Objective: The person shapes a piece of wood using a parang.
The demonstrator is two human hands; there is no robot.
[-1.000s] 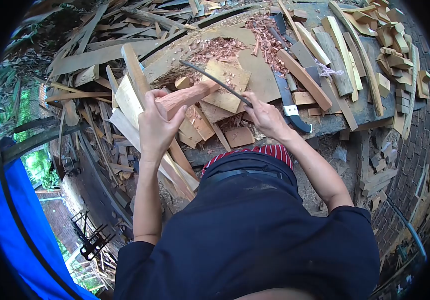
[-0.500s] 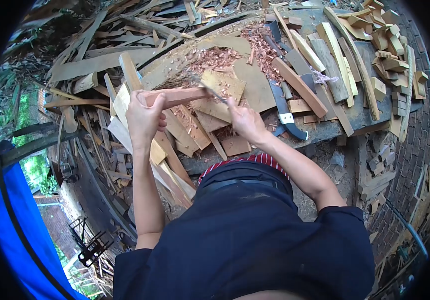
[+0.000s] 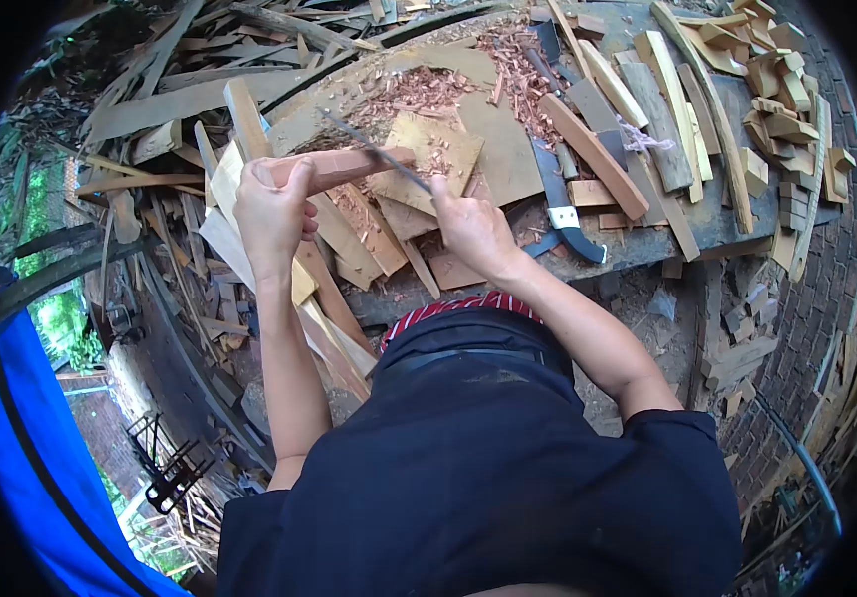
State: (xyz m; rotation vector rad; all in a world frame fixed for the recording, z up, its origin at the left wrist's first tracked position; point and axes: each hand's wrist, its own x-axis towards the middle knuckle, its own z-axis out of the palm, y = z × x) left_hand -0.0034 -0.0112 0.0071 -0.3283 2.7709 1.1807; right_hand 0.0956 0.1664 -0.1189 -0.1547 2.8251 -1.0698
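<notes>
My left hand (image 3: 271,211) grips the near end of a reddish carved wooden piece (image 3: 349,164), held roughly level over the workbench (image 3: 647,244). My right hand (image 3: 470,229) holds the handle of a long thin dark rasp (image 3: 369,147), whose blade lies across the far end of the wooden piece. Reddish wood shavings (image 3: 419,95) are scattered on the flat boards under both.
A dark chopping knife with a white band (image 3: 560,204) lies to the right of my right hand. Wood offcuts and slats (image 3: 687,109) cover the right of the bench. Long planks (image 3: 279,249) lean at the left. A blue tarp (image 3: 30,438) hangs at lower left.
The rasp has slid back and forth across the wood and now points further up and left. The wooden piece went from tilted to nearly level, and both hands shifted slightly left.
</notes>
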